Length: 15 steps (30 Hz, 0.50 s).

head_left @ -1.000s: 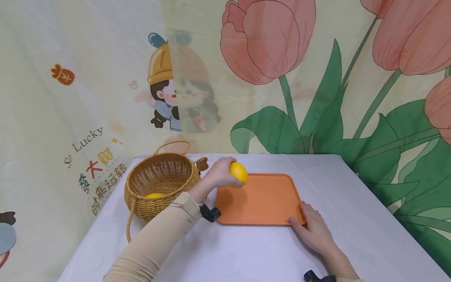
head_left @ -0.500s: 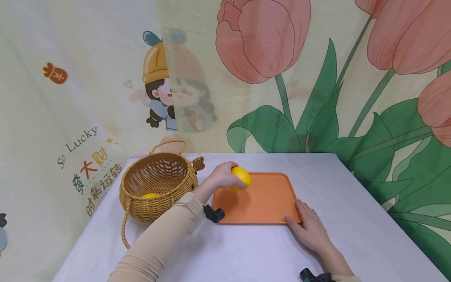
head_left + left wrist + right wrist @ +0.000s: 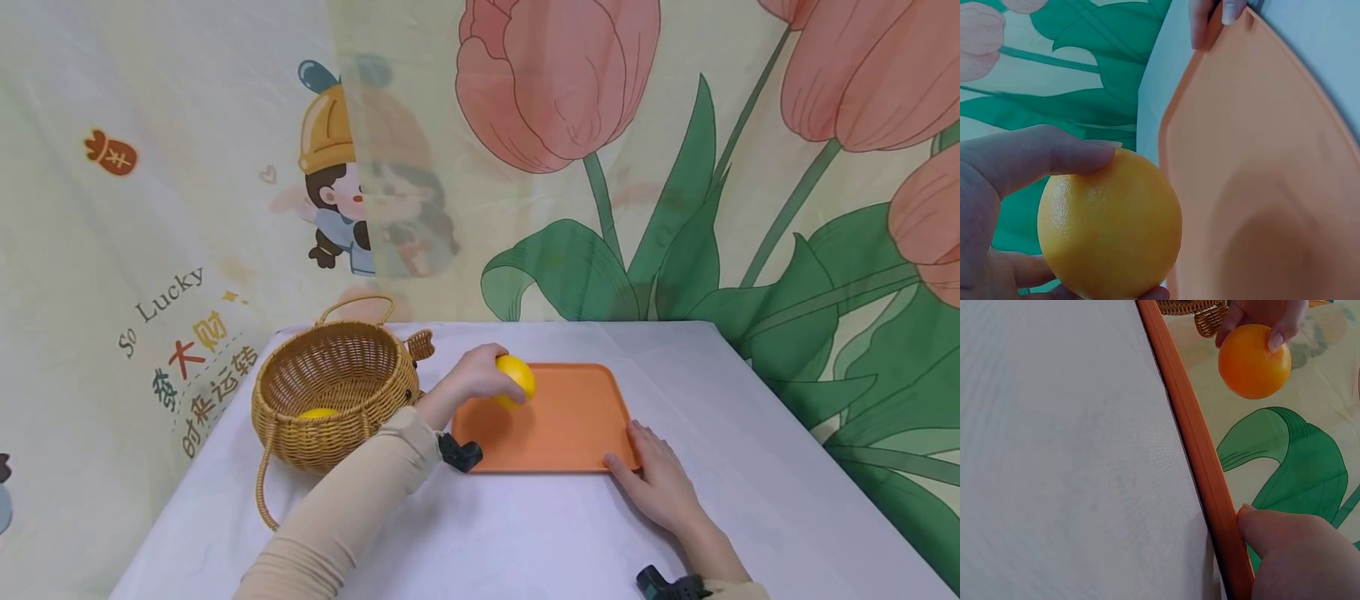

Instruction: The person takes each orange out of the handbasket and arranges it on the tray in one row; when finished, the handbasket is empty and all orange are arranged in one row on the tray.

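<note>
My left hand [image 3: 483,372] grips a round yellow citrus fruit [image 3: 517,381], held above the left part of an orange tray [image 3: 570,433]. In the left wrist view the thumb lies over the top of the fruit [image 3: 1113,225], with fingertips showing below it. A shadow falls on the tray [image 3: 1241,125] underneath, and the fruit is apart from it. My right hand [image 3: 660,487] holds the tray's near right corner, thumb on the front rim and fingers along the right side. In the right wrist view the thumb [image 3: 1297,544] presses against the rim.
A round wicker basket [image 3: 330,446] with handles stands left of the tray, with another yellow fruit [image 3: 318,413] partly visible inside. White cloth [image 3: 525,533] covers the table. Behind it hangs a printed backdrop [image 3: 555,233]. The left forearm passes close in front of the basket.
The left hand has carried the fruit a little to the right over the tray, and its shadow has come into view there. The right hand stays at the tray corner. The head view shifted slightly.
</note>
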Available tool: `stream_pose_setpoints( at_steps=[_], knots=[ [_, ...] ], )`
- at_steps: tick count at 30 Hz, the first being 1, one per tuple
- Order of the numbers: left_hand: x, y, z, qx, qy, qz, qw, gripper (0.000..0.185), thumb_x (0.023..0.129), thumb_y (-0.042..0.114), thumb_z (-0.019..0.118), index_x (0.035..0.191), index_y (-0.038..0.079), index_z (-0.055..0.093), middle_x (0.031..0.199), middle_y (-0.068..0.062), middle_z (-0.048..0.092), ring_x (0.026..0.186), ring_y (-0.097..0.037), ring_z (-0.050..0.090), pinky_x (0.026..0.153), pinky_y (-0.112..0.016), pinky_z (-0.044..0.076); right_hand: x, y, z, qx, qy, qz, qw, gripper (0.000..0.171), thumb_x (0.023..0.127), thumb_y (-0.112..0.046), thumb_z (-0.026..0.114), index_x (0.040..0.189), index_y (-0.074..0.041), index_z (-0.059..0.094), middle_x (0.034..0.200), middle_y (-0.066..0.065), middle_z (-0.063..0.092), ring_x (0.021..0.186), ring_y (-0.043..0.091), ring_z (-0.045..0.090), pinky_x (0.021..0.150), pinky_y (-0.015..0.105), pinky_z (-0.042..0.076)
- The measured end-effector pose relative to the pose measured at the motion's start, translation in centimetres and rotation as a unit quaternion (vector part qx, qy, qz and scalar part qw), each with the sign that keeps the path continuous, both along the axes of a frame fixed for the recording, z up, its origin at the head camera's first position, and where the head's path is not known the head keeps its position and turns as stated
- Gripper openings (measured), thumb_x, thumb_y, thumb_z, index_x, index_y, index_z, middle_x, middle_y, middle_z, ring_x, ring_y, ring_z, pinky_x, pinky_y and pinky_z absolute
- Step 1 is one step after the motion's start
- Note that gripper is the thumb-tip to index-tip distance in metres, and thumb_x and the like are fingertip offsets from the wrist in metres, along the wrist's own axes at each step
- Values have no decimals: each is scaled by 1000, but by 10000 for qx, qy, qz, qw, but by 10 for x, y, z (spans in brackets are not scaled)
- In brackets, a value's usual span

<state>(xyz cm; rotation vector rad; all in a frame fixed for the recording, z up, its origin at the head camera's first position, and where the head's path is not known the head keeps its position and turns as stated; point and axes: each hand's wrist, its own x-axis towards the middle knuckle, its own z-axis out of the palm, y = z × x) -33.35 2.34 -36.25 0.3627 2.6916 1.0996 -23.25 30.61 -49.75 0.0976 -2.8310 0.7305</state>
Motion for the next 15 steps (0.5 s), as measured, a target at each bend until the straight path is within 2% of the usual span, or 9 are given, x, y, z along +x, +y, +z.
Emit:
stream_pose_setpoints(
  at_steps=[6, 15],
  knots=[
    [0, 4, -2, -6, -61, 0, 10000, 83, 57, 31, 84, 129, 6, 49, 105, -4, 54, 86, -22, 51, 70, -34, 45, 0, 0, -1, -2, -2, -29, 10000, 86, 87, -60, 47, 144, 2, 27, 145, 21, 29, 134, 39, 20, 104, 55, 15],
    [2, 9, -3, -224, 79, -75, 9997, 83, 58, 33, 82, 129, 8, 49, 105, -2, 55, 86, -21, 52, 70, -34, 44, 1, 0, 0, -18, 34, 23, 10000, 85, 87, -59, 48, 143, 2, 28, 145, 20, 30, 133, 39, 22, 104, 55, 16]
  ],
)
